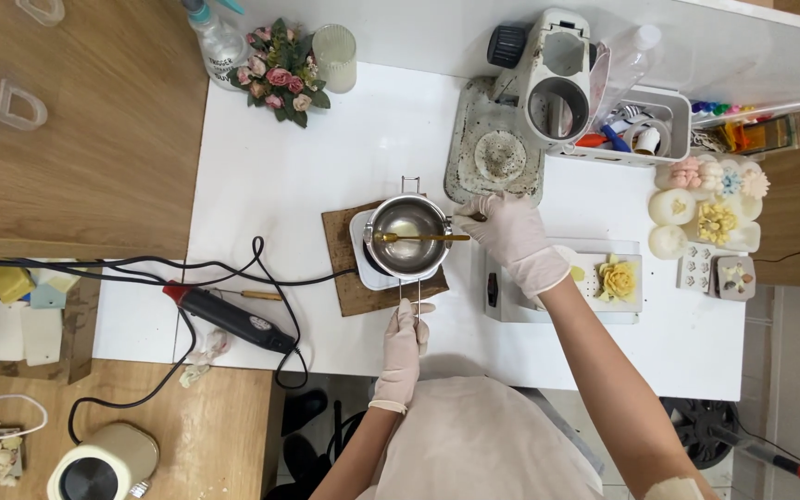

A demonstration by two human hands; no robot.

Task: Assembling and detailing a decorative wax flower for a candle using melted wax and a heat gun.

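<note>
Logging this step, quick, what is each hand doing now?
Left hand: closed on the pot handle.
Right hand: closed on the spoon.

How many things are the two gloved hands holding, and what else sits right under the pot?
Metal pots, held by the handle in the left hand: 1
Gold stirring sticks, in the right hand: 1
White hot plates: 1
Wooden boards: 1
Total: 4

White table, wooden board, heat tool, perhaps
</note>
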